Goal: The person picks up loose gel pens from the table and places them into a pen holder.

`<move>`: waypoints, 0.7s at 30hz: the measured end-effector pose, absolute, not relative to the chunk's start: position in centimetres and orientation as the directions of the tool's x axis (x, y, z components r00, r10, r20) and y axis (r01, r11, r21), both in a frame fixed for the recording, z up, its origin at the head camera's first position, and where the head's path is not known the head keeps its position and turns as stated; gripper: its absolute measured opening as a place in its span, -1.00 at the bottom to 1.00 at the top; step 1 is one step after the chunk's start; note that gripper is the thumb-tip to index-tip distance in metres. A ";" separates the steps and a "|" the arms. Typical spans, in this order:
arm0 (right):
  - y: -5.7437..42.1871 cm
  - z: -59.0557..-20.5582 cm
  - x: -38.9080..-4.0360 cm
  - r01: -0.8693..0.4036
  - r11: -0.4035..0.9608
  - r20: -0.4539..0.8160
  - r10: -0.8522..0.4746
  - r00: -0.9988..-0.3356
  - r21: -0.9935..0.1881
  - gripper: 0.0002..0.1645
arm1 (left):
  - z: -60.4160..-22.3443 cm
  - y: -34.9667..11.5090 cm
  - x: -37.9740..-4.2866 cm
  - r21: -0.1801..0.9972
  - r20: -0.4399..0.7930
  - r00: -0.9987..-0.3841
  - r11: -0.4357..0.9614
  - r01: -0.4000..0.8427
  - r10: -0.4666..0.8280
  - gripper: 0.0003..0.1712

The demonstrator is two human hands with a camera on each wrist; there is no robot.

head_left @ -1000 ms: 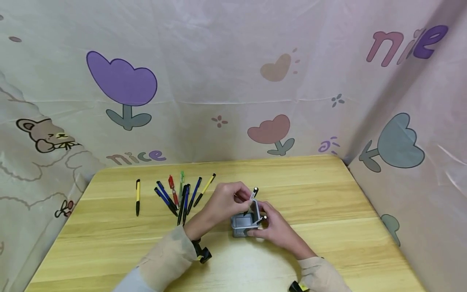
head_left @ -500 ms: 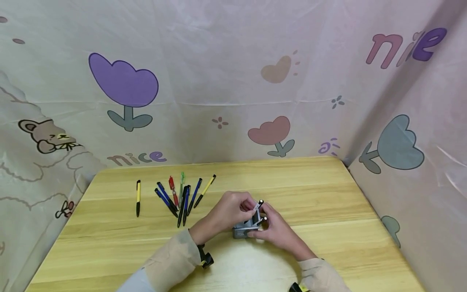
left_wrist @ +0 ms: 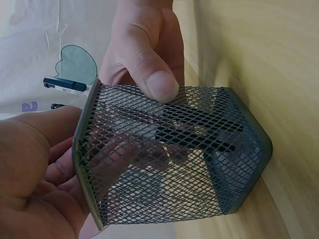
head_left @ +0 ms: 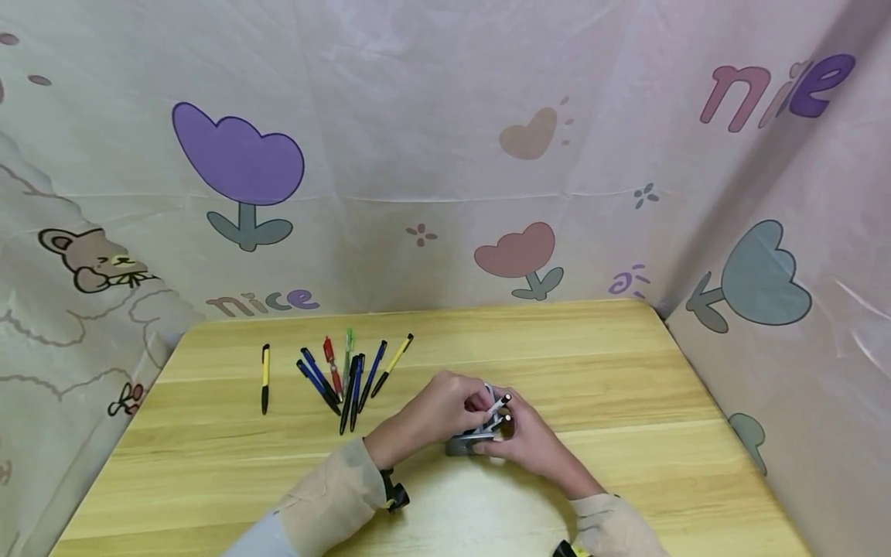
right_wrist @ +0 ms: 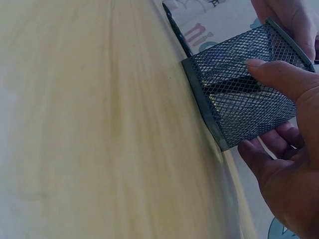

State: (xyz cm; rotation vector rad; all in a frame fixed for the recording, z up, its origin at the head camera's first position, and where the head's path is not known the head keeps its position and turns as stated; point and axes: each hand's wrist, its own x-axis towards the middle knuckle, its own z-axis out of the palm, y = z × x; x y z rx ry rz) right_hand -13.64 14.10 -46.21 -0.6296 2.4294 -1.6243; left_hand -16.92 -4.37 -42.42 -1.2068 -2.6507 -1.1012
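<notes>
Pinching a white pen, left hand has its grip together on the barrel, just right of and below the middle of the head frame. Right hand grips the pen holder, thumb on the near mesh side, fingers round the far side. Holder looks roughly upright; cannot tell if its base fully touches the wood. Another white pen pokes out at the rim, beside the first; dark pen ends show through the mesh in the left wrist view.

Handling guess: holder light, fairly stiff, mesh may flex a bit; could tip if pushed at the rim. Best hold: both sides, low down, or the solid rim. Pens light, rigid, smooth, likely to roll or slip; take mid-barrel. Nothing looks fragile.

Surface: pale wood-grain tabletop, flat, maybe smooth. Left of centre: loose pens, a red pen, a green pen, a yellow pen, plus blue and black ones close together. One more yellow-and-black pen lies apart, further left.

Room: printed curtain behind and at both sides, purple tulip upper left, "nice" lettering.
</notes>
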 end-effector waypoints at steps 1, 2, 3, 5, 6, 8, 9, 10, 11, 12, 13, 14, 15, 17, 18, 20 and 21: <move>14.1 -46.2 -13.6 -0.258 0.327 0.104 -0.421 -0.901 -0.909 -0.16 | -42.4 -4.4 -16.9 0.586 0.293 -0.699 0.455 0.670 0.653 -0.93; 14.1 -46.2 -13.6 -0.258 0.327 0.105 -0.420 -0.902 -0.909 -0.15 | -42.4 -4.4 -16.9 0.582 0.287 -0.699 0.460 0.670 0.655 -0.93; 14.1 -46.2 -13.6 -0.258 0.327 0.105 -0.419 -0.902 -0.909 -0.14 | -42.4 -4.3 -16.9 0.578 0.281 -0.698 0.465 0.671 0.658 -0.94; 14.1 -46.3 -13.5 -0.260 0.328 0.107 -0.418 -0.902 -0.908 -0.13 | -42.4 -4.3 -16.8 0.575 0.270 -0.697 0.469 0.670 0.665 -0.94; 14.1 -46.3 -13.5 -0.261 0.326 0.109 -0.419 -0.902 -0.909 -0.12 | -42.4 -4.3 -16.8 0.572 0.267 -0.694 0.470 0.672 0.668 -0.94; 14.1 -46.3 -13.5 -0.266 0.324 0.114 -0.422 -0.900 -0.908 -0.12 | -42.4 -4.3 -16.8 0.568 0.265 -0.688 0.468 0.677 0.675 -0.94; 14.2 -46.3 -13.5 -0.270 0.326 0.116 -0.422 -0.899 -0.906 -0.11 | -42.4 -4.4 -16.8 0.566 0.267 -0.684 0.464 0.681 0.679 -0.94; 14.1 -46.3 -13.5 -0.271 0.323 0.117 -0.425 -0.898 -0.907 -0.11 | -42.4 -4.4 -16.8 0.563 0.268 -0.680 0.462 0.685 0.682 -0.94; 14.1 -46.3 -13.5 -0.274 0.324 0.118 -0.426 -0.897 -0.905 -0.11 | -42.4 -4.4 -16.7 0.560 0.269 -0.676 0.460 0.689 0.685 -0.94; 14.1 -46.3 -13.5 -0.276 0.324 0.120 -0.428 -0.896 -0.905 -0.11 | -42.4 -4.4 -16.7 0.558 0.270 -0.673 0.458 0.692 0.688 -0.94; 14.1 -46.3 -13.5 -0.279 0.322 0.123 -0.430 -0.894 -0.905 -0.11 | -42.4 -4.5 -16.7 0.556 0.272 -0.671 0.456 0.695 0.690 -0.94; 14.1 -46.3 -13.5 -0.284 0.322 0.126 -0.432 -0.893 -0.903 -0.11 | -42.4 -4.5 -16.7 0.554 0.272 -0.669 0.455 0.697 0.692 -0.94; 14.1 -46.3 -13.6 -0.288 0.320 0.130 -0.435 -0.891 -0.903 -0.11 | -42.4 -4.5 -16.6 0.551 0.272 -0.667 0.456 0.699 0.694 -0.94; 14.1 -46.3 -13.6 -0.293 0.318 0.134 -0.439 -0.889 -0.901 -0.11 | -42.3 -4.6 -16.6 0.544 0.271 -0.662 0.457 0.704 0.698 -0.93; 14.1 -46.2 -13.6 -0.292 0.316 0.134 -0.440 -0.888 -0.903 -0.12 | -42.2 -4.6 -16.6 0.536 0.271 -0.658 0.458 0.709 0.702 -0.93; 14.1 -46.2 -13.6 -0.286 0.314 0.128 -0.440 -0.889 -0.905 -0.13 | -42.0 -4.8 -16.6 0.517 0.274 -0.647 0.458 0.723 0.712 -0.92; 14.1 -46.2 -13.6 -0.279 0.310 0.123 -0.440 -0.890 -0.909 -0.13 | -41.8 -4.9 -16.6 0.512 0.273 -0.641 0.456 0.728 0.717 -0.91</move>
